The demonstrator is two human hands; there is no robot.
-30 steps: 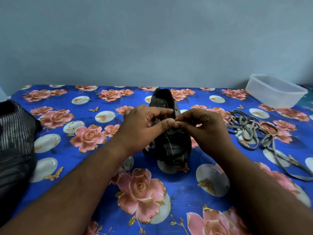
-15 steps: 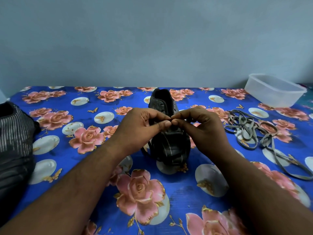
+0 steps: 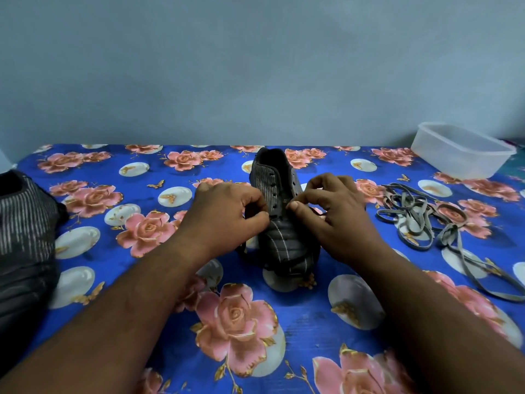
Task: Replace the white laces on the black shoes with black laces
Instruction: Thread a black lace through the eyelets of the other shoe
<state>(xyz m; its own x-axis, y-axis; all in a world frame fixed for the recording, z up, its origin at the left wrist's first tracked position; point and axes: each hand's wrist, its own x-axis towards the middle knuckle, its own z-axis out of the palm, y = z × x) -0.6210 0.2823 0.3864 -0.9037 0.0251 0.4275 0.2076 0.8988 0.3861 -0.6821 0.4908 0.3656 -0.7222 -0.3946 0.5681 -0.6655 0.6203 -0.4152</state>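
- Two black shoes are out on the blue rose-printed cloth (image 3: 312,322) that covers the tabletop, which gives the person a soft, flat place to work.
- At the left edge sits the second black striped shoe (image 3: 25,237), only partly in view, set aside so it seems to be waiting its turn; whether it has a lace I cannot tell.
- Near the far right corner stands a clear rectangular plastic tub (image 3: 461,152), well apart from the work, perhaps meant for the lace ends.
- Toward the right edge lies a loose tangle of pale greyish flat laces (image 3: 412,214), pulled out and dropped within reach but clear of the hands.
- About the middle of the tabletop stands the black pinstriped shoe (image 3: 284,243), toe toward the person and opening facing away, so both rows of eyelets face up.
- On its left side the left hand (image 3: 227,220) has its fingers curled, thumb and forefinger pinching what looks like a black lace end at the lower eyelets.
- On its right the right hand (image 3: 332,211) pinches the thin black lace (image 3: 315,210) between thumb and forefinger, other fingers spread; I judge both ends are being evened after the first crossing.
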